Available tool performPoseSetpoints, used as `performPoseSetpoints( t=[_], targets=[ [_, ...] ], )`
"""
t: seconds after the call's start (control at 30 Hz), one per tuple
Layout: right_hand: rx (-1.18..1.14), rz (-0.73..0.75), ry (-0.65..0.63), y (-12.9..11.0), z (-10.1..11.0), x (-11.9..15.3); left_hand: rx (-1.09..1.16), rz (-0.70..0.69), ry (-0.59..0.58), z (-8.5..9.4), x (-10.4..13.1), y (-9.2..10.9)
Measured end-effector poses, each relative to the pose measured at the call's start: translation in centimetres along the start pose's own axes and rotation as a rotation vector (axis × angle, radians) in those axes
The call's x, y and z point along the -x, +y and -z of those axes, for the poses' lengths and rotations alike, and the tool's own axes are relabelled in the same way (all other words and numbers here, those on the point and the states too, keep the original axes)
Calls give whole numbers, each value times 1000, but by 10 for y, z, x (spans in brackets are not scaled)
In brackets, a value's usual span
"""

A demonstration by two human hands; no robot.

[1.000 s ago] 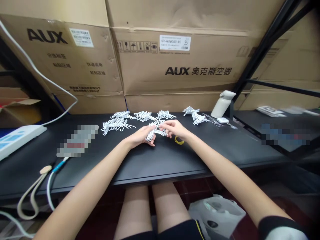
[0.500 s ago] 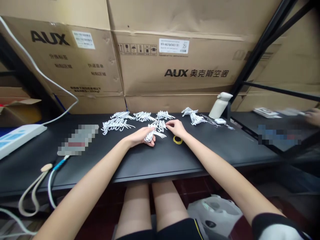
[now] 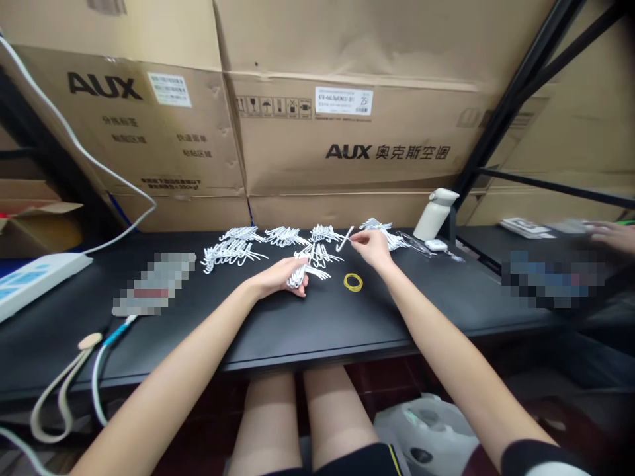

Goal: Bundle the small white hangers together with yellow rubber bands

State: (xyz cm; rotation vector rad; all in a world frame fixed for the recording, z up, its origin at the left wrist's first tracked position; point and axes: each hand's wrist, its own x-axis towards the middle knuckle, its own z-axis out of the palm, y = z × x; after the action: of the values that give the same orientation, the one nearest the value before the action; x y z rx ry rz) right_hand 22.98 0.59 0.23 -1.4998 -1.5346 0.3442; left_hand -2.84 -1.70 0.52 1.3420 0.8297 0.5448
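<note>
A bundle of white hooks (image 3: 315,271) is gripped in my left hand (image 3: 282,274), its hooked ends between thumb and fingers. My right hand (image 3: 372,246) pinches a single white hook (image 3: 344,239), raised just right of the loose pile (image 3: 317,254). More piles of white hooks (image 3: 228,252) lie along the back of the black table (image 3: 307,324). Behind my right hand is another bunch (image 3: 378,226), partly hidden by it. Yellow rubber bands (image 3: 353,282) lie on the table below my right hand.
A white bottle (image 3: 435,214), a small white case (image 3: 436,245) and glasses (image 3: 415,244) stand or lie at the back right. At left are a blurred-out device (image 3: 156,284) and a power strip (image 3: 40,274). Another person's hand (image 3: 615,235) shows at far right.
My right hand has moved right and away from the loose pile, with one white hook now visible in its fingers. My left hand stays almost in place with its bundle.
</note>
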Motion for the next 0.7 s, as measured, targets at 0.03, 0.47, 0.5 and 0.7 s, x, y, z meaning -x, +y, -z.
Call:
performPoseSetpoints(
  t=[0.03, 0.47, 0.5, 0.7],
  targets=[
    [-161, 0, -2, -5, -2, 2, 9, -2, 9, -1, 0, 0],
    [-582, -56, -269, -34, -19, 23, 23, -92, 56, -4, -6, -1],
    [-570, -55, -272, -34, -18, 22, 14, -95, 57, -4, -6, -1],
    [-571, -31, -513, -38, -20, 29, -91, -89, 100, -7, -6, -1]
  ],
)
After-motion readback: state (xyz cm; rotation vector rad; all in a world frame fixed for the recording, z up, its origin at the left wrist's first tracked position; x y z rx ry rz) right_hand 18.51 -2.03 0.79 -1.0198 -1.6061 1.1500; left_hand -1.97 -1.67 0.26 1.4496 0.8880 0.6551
